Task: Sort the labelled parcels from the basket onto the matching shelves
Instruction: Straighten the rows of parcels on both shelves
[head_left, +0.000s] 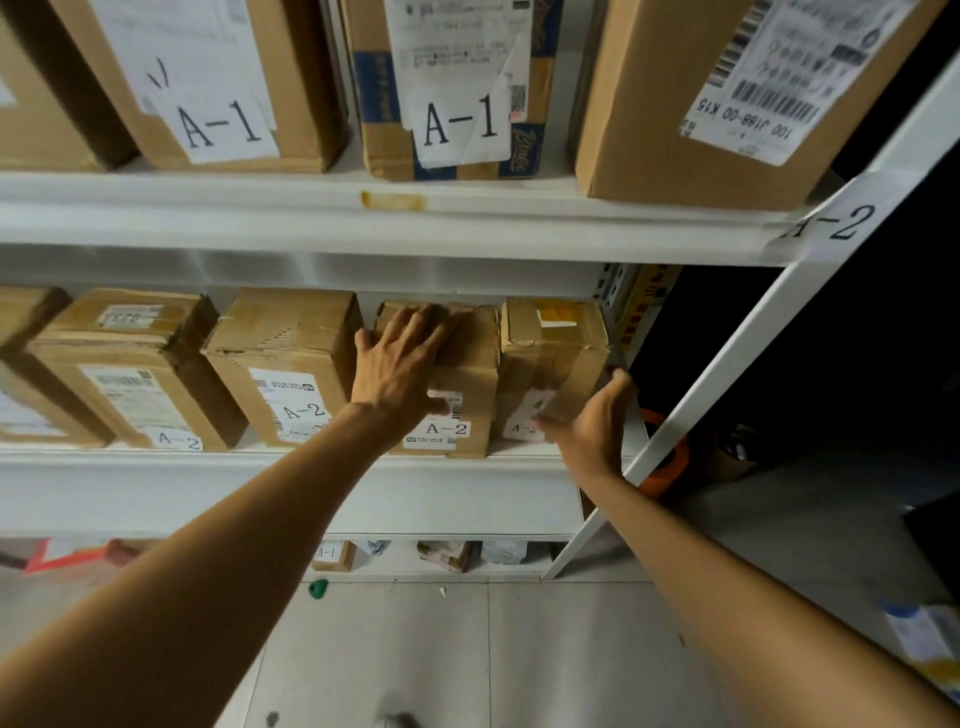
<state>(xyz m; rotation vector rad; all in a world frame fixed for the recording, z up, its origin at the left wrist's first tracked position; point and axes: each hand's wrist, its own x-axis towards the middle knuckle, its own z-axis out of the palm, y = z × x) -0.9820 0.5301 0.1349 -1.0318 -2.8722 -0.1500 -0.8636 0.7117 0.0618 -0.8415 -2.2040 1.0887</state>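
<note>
Green scrap (318, 588) on tiled floor (467, 649)

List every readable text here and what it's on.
"A-1": left brown cardboard box, top shelf.
"A-1": blue-printed cardboard box beside it.
"100 J188-00 K15", upside down: right brown box, top shelf.
"A-2": white tag on white shelf frame.
"A-2": three brown middle-shelf boxes.
"A-1": small brown bottom-shelf box.
Rightmost middle-shelf label and fine print: unreadable.
</note>
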